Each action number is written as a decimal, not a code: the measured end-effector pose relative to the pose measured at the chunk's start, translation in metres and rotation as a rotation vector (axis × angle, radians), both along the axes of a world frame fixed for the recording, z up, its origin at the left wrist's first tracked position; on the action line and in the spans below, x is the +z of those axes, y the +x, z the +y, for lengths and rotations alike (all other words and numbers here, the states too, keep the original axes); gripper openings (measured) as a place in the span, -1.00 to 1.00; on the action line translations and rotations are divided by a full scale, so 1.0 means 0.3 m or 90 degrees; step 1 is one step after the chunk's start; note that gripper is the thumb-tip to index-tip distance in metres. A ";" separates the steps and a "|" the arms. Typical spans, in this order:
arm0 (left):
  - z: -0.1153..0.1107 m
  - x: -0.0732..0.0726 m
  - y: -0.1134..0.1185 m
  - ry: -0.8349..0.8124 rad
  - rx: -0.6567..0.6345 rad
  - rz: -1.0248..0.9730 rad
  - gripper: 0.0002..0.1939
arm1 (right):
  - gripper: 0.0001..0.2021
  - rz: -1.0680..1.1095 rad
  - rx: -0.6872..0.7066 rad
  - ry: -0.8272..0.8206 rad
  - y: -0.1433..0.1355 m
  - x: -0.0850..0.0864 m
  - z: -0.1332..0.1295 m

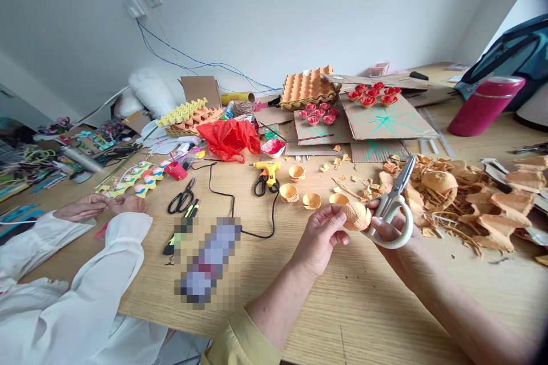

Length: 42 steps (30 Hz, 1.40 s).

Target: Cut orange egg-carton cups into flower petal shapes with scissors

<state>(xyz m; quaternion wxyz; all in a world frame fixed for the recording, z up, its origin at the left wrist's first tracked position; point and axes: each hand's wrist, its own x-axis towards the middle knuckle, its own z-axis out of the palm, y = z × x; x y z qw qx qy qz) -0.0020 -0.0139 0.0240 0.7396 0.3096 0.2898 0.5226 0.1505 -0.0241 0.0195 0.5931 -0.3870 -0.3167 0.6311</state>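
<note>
An orange egg-carton cup (357,216) is pinched between the fingers and thumb of my left hand (322,238). My right hand (391,227) grips white-handled scissors (395,198), blades pointing up and away, and its fingers are close against the cup's right side; whether they touch it I cannot tell. Just beyond my hands stand several cut cups (289,193) of the same pulp. To the right lies a heap of torn egg-carton scraps (440,188), with smaller bits scattered in front of the cardboard.
A yellow glue gun (268,170) with a black cord, black scissors (181,198) and a utility knife (180,227) lie left of centre. Red paper flowers (373,94) sit on cardboard (387,120) behind. A pink bottle (486,106) stands right. A co-worker's hands (105,205) are at left.
</note>
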 end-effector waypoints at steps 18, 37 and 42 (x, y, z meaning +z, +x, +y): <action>0.004 0.011 -0.001 -0.045 -0.055 -0.046 -0.71 | -0.63 -0.001 -0.009 0.008 0.003 -0.004 0.008; 0.007 -0.011 0.001 -0.068 -0.063 0.033 -0.60 | -0.72 0.076 -0.060 -0.021 0.010 0.006 0.020; -0.002 -0.008 0.015 0.015 -0.081 0.130 -0.64 | -0.77 0.092 -0.062 -0.025 0.012 0.005 0.021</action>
